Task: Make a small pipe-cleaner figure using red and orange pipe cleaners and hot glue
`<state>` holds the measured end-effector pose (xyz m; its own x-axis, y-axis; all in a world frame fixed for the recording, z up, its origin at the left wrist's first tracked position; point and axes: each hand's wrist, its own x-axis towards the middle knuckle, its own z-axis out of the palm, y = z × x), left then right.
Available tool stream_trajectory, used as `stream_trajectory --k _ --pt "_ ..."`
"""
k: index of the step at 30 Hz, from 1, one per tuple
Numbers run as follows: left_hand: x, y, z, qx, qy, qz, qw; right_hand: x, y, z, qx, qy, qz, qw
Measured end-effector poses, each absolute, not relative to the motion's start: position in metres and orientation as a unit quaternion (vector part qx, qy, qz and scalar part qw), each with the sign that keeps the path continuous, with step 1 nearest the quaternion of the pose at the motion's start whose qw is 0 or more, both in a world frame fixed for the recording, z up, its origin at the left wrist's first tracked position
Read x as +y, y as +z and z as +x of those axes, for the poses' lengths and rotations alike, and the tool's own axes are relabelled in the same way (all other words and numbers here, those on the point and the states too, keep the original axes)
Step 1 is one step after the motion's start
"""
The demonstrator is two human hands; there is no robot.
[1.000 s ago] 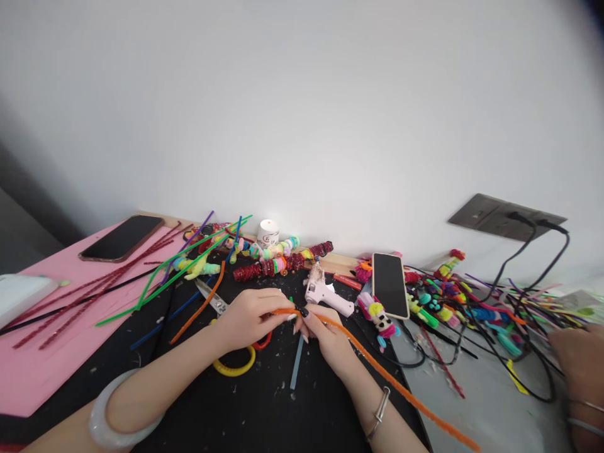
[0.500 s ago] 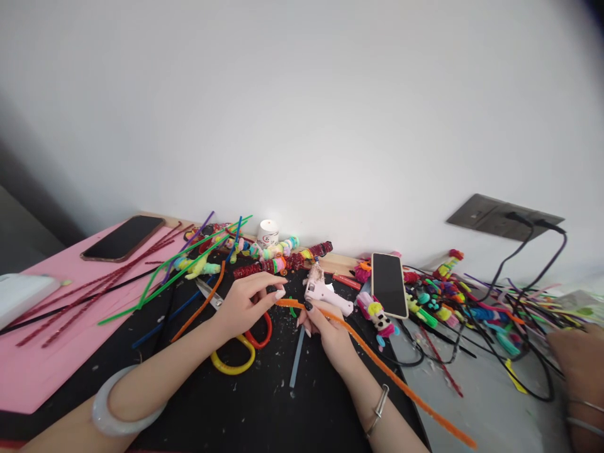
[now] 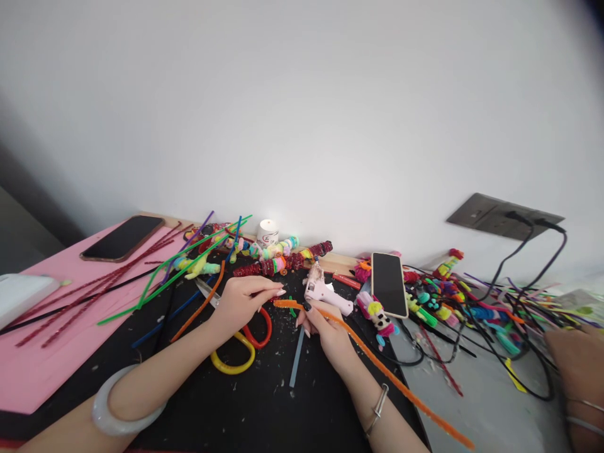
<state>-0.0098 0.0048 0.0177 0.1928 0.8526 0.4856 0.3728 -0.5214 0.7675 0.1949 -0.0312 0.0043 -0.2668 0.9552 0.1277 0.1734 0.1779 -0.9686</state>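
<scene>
My right hand (image 3: 333, 336) pinches a long orange pipe cleaner (image 3: 377, 360) near its left end, and the rest of it trails over my right forearm. Just left of that end, my left hand (image 3: 245, 305) has its thumb and fingers drawn together; whether anything is between them is hidden. Beneath the left hand lie scissors with yellow and red handles (image 3: 232, 362). A pale pink glue gun (image 3: 329, 296) rests behind my right hand. On the black mat (image 3: 264, 409) below it lies a translucent glue stick (image 3: 297, 362).
Pipe-cleaner figures (image 3: 377, 314) and loose stems crowd the wall side. Phones lie on the pink sheet (image 3: 47, 371) and at right (image 3: 389, 286). A white paper cup (image 3: 268, 233) stands at the back. Cables (image 3: 501, 267) hang from the socket. Another person's hand (image 3: 573, 362) is at right.
My left fingers have closed together and shifted slightly right, above the pipe cleaner's end. My right hand has barely moved.
</scene>
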Motion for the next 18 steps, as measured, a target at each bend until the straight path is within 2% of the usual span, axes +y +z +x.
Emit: stream_trajectory --k 8,18 --pt "0.0020 0.0234 -0.0091 0.445 0.475 0.713 0.260 -0.0308 0.0060 0.1933 -0.645 0.465 -0.434 0.424" --pt "0.0011 0.0199 -0.0113 0.438 0.485 0.671 0.351 -0.0307 0.0048 0.1932 -0.640 0.469 -0.437 0.424"
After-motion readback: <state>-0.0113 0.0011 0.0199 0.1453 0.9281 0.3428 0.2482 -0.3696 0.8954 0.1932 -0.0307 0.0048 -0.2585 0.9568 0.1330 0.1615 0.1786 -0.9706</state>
